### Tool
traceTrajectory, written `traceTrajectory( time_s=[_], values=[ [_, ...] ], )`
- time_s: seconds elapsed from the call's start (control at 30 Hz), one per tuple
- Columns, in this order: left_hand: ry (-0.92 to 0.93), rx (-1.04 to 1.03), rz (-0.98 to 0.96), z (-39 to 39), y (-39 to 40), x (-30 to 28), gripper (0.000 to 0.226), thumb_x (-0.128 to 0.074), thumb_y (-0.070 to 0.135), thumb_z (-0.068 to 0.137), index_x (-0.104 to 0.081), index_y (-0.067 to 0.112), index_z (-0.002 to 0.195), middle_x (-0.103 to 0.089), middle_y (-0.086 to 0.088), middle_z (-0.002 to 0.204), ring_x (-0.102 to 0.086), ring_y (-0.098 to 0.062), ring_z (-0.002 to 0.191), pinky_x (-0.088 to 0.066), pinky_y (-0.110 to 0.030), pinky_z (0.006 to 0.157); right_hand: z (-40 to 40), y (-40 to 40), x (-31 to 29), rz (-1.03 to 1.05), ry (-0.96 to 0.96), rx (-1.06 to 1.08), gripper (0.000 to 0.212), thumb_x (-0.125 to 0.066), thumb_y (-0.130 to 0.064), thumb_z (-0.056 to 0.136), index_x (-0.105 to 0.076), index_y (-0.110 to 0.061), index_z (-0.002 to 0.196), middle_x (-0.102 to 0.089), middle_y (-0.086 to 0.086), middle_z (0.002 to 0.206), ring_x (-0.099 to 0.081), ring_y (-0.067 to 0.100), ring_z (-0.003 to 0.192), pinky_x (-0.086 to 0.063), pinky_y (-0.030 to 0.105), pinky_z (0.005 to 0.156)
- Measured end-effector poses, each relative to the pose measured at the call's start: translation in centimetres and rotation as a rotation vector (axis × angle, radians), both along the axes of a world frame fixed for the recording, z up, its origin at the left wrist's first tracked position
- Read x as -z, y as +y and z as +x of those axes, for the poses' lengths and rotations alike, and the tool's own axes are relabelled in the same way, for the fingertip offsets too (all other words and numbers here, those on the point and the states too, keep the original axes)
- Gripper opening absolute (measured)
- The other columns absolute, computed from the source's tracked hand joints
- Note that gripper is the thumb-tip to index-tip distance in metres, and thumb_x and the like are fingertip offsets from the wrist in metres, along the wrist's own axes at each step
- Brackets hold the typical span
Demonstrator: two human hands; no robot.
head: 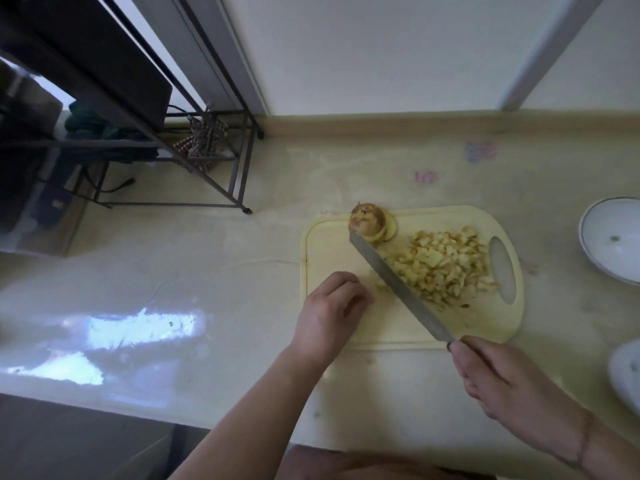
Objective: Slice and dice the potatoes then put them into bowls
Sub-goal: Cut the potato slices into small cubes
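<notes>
A pale yellow cutting board (332,251) lies on the counter. A heap of diced potato (443,265) covers its right half. At its far left corner sit stacked potato slices with a skin-covered end piece (370,221). My right hand (509,379) grips the handle of a long knife (398,285), whose blade runs diagonally across the board with its tip at the slices. My left hand (332,313) rests on the board's left part, fingers curled, beside a few small pieces near the blade; whether it holds any is hidden.
A white bowl (613,237) stands right of the board, and another white bowl (627,375) is cut off at the right edge nearer me. A dark metal rack (221,168) stands at the counter's back left. The counter's front edge runs along the lower left.
</notes>
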State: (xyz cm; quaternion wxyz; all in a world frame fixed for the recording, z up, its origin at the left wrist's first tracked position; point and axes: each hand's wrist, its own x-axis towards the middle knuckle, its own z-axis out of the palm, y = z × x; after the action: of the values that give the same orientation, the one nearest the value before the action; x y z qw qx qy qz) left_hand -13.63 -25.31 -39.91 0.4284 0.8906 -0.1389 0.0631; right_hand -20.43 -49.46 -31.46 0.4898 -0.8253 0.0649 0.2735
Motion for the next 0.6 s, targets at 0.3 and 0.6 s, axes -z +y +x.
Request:
traceTrajectory(
  time_s=[0.3,0.6],
  values=[
    [0.022,0.120,0.021,0.6,-2.5,-0.6,0.009,-0.070,0.000,0.082,-0.074,0.007,0.085,-0.070,-0.004,0.102,-0.066,-0.011,0.090,-0.052,-0.016,0.083,-0.1,-3.2,-1.3,-0.336,-0.257,-0.124,0.073,-0.016,-0.091,0.072,-0.041,-0.023,0.066,-0.051,0.001,0.052,-0.048,0.010,0.048,-0.039,0.032,0.052],
    [-0.186,-0.170,-0.062,-1.4,0.1,-4.9,0.019,-0.048,0.005,0.075,-0.052,0.019,0.088,-0.049,0.008,0.095,-0.051,-0.017,0.087,-0.042,-0.022,0.080,-0.3,-4.2,0.4,-0.661,-0.487,-0.295,0.057,0.003,-0.080,0.081,-0.028,-0.033,0.079,-0.060,-0.005,0.064,-0.064,0.021,0.061,-0.042,0.035,0.048]
  ],
)
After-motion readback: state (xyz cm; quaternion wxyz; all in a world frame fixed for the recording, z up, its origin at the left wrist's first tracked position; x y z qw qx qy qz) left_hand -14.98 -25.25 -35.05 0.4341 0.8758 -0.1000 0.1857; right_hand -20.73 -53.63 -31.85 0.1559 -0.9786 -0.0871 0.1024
